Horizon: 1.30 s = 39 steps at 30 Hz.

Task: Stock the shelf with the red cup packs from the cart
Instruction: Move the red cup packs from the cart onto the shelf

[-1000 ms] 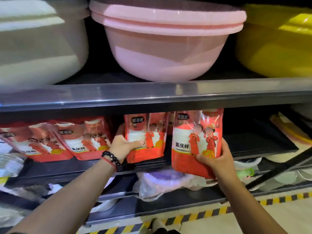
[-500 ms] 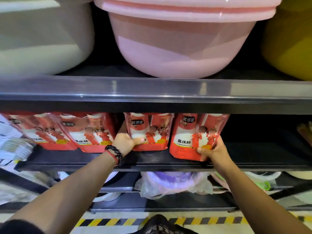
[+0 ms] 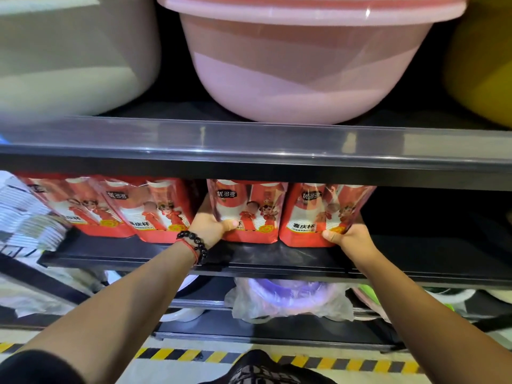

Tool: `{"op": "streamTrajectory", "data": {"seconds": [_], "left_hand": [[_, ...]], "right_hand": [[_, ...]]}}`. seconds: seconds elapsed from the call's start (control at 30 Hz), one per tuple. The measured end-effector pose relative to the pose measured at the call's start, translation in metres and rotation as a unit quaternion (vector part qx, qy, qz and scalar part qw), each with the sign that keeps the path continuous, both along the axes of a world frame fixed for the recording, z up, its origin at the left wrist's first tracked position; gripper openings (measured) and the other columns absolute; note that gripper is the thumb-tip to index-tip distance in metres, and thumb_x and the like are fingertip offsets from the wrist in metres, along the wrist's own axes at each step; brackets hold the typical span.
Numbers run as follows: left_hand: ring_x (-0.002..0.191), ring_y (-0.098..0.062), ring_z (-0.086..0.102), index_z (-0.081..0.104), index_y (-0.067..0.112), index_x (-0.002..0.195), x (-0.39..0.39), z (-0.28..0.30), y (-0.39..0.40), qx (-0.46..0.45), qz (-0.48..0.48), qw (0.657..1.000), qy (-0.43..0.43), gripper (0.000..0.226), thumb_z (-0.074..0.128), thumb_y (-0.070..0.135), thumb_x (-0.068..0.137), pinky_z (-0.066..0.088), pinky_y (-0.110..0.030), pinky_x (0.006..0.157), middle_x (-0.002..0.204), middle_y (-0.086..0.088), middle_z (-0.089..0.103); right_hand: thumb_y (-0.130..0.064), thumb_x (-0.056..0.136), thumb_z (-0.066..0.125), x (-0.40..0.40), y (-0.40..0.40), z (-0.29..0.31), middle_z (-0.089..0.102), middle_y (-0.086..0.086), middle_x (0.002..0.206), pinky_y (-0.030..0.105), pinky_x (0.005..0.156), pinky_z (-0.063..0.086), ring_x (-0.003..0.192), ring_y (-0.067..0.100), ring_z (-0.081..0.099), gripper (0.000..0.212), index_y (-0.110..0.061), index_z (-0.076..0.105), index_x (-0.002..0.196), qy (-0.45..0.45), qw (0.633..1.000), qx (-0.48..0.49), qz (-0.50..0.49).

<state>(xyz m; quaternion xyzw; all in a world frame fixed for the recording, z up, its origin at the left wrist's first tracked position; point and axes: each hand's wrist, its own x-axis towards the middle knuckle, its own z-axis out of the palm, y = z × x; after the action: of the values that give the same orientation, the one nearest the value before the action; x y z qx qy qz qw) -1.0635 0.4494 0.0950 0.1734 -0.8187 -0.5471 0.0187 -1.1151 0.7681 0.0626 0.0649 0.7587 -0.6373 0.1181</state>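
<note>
Left hand (image 3: 206, 228) gripping glossy red plastic cup pack (image 3: 249, 210), right hand (image 3: 350, 236) gripping the neighbouring glossy red cup pack (image 3: 318, 214), both packs upright on flat black metal shelf (image 3: 138, 254), smooth round pink plastic basin (image 3: 302, 70) on the tier above

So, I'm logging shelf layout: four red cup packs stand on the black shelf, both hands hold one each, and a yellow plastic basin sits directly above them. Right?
Nearly. The head view shows the large pink plastic basin directly above the red cup packs; the yellow plastic basin sits far right. Left hand and right hand each hold one.
</note>
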Motion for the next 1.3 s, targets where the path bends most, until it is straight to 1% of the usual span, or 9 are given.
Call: {"op": "streamTrajectory", "data": {"seconds": [0.2,0.33,0.43,0.63,0.8,0.93,1.03,1.17,1.3], "left_hand": [[0.092,-0.022,0.068,0.069,0.005,0.108,-0.001,-0.007,-0.001,0.01,0.019,0.999,-0.028,0.034,0.081,0.016,0.078,0.052,-0.027,0.081,0.095,-0.003,0.071],[0.089,-0.014,0.069,0.064,0.005,0.117,-0.005,-0.011,0.003,0.07,0.023,0.997,-0.039,0.047,0.083,0.007,0.074,0.052,-0.02,0.075,0.092,0.006,0.071],[0.101,-0.024,0.069,0.063,0.008,0.118,-0.01,-0.01,0.003,0.109,0.027,0.992,-0.055,0.054,0.086,0.006,0.069,0.053,-0.033,0.09,0.095,0.004,0.071],[0.104,-0.024,0.066,0.063,0.008,0.119,-0.015,-0.007,0.003,0.124,0.031,0.987,-0.097,0.064,0.091,0.011,0.061,0.049,-0.037,0.102,0.11,-0.005,0.071],[0.102,-0.024,0.07,0.069,0.011,0.114,-0.015,-0.012,0.0,0.157,0.033,0.981,-0.11,0.094,0.098,0.034,0.028,0.051,-0.041,0.101,0.107,-0.004,0.075],[0.099,-0.024,0.07,0.072,0.011,0.1,-0.011,-0.017,0.003,0.153,0.041,0.981,-0.109,0.048,0.093,0.019,0.058,0.053,-0.038,0.097,0.101,-0.006,0.075],[0.098,-0.023,0.07,0.066,0.007,0.113,-0.003,-0.026,0.005,0.123,0.044,0.989,-0.068,0.056,0.091,0.018,0.064,0.054,-0.028,0.084,0.101,-0.006,0.074],[0.113,-0.024,0.058,0.047,0.001,0.133,0.011,-0.035,0.006,0.081,0.059,0.993,-0.063,0.067,0.081,0.013,0.077,0.043,-0.029,0.094,0.126,-0.012,0.059],[0.115,-0.029,0.057,0.05,0.005,0.134,0.036,-0.038,0.001,0.045,0.087,0.991,-0.087,0.054,0.072,0.018,0.087,0.042,-0.03,0.097,0.118,-0.013,0.058]], "right_hand": [[0.006,0.078,0.077,-0.001,0.001,0.001,0.072,0.01,0.104,0.037,0.092,0.05,0.093,0.02,0.068,0.029,-0.009,0.069,0.102,-0.007,1.0,-0.024,-0.01],[0.003,0.077,0.078,-0.002,0.004,-0.001,0.073,0.01,0.11,0.035,0.091,0.051,0.101,0.024,0.069,0.044,-0.003,0.065,0.119,-0.018,0.999,-0.033,0.0],[0.003,0.078,0.077,-0.002,0.004,0.0,0.072,0.01,0.11,0.034,0.088,0.051,0.1,0.023,0.069,0.036,-0.007,0.067,0.111,-0.024,0.999,-0.038,0.001],[0.005,0.081,0.074,-0.002,0.004,0.001,0.072,0.013,0.109,0.031,0.082,0.051,0.1,0.025,0.068,0.031,-0.002,0.068,0.11,-0.041,0.998,-0.057,-0.001],[0.003,0.082,0.074,-0.001,0.005,0.001,0.073,0.013,0.108,0.037,0.09,0.052,0.1,0.026,0.069,0.023,-0.008,0.07,0.102,-0.04,0.998,-0.053,0.007],[0.001,0.081,0.075,-0.001,0.005,0.001,0.073,0.01,0.107,0.04,0.096,0.051,0.101,0.026,0.068,0.023,-0.014,0.069,0.098,-0.037,0.999,-0.039,0.01],[0.0,0.081,0.077,0.001,0.003,0.001,0.072,0.012,0.111,0.037,0.091,0.051,0.102,0.026,0.068,0.028,-0.013,0.068,0.105,-0.027,0.999,-0.033,-0.004],[-0.003,0.08,0.079,0.012,0.002,0.002,0.067,0.005,0.117,0.032,0.088,0.051,0.106,0.02,0.066,0.056,-0.011,0.053,0.128,0.015,0.999,-0.036,-0.036],[-0.009,0.085,0.076,0.031,-0.001,0.0,0.058,0.01,0.122,0.035,0.092,0.048,0.108,0.021,0.059,0.067,-0.013,0.037,0.14,0.006,0.992,-0.002,-0.13]]}}
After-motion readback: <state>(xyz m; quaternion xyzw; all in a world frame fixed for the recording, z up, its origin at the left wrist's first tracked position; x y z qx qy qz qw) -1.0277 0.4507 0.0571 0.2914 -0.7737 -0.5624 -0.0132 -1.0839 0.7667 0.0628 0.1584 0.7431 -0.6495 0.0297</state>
